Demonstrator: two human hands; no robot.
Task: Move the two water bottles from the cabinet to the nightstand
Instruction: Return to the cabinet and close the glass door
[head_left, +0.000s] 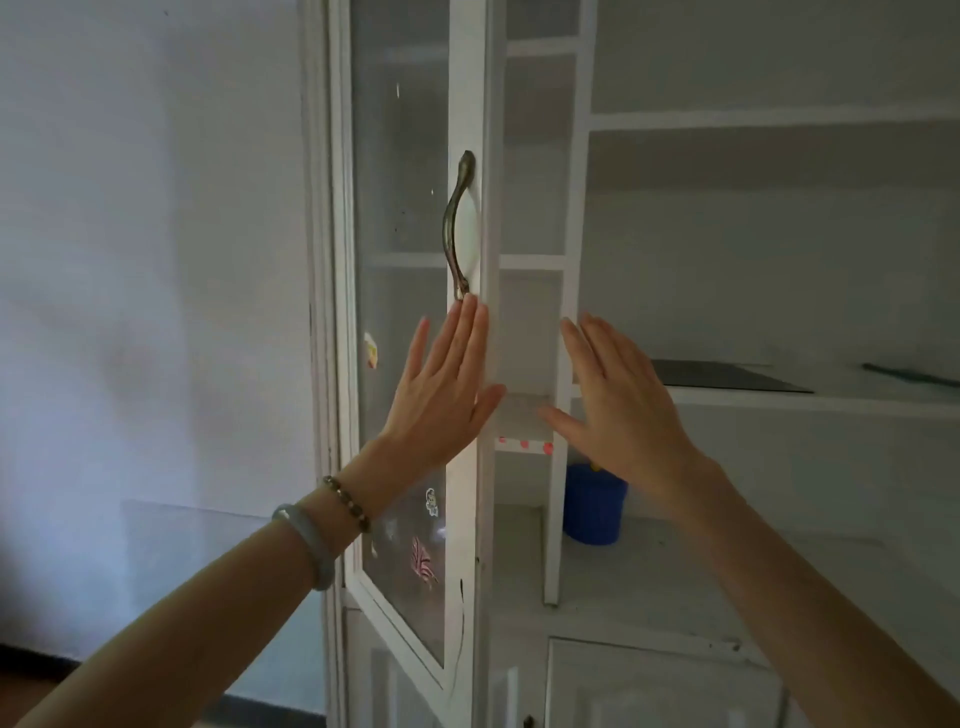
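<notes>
A white cabinet with open shelves fills the middle and right. Its glass door stands swung out towards me, with a curved metal handle on its frame. My left hand is raised flat, fingers apart, with its fingertips just below the handle. My right hand is raised beside it, open, in front of the narrow shelf column. Neither hand holds anything. No water bottle shows on the visible shelves.
A blue tub stands on the counter behind my right hand. A dark flat mat lies on the shelf to the right. Lower cabinet doors are closed below. A bare wall is on the left.
</notes>
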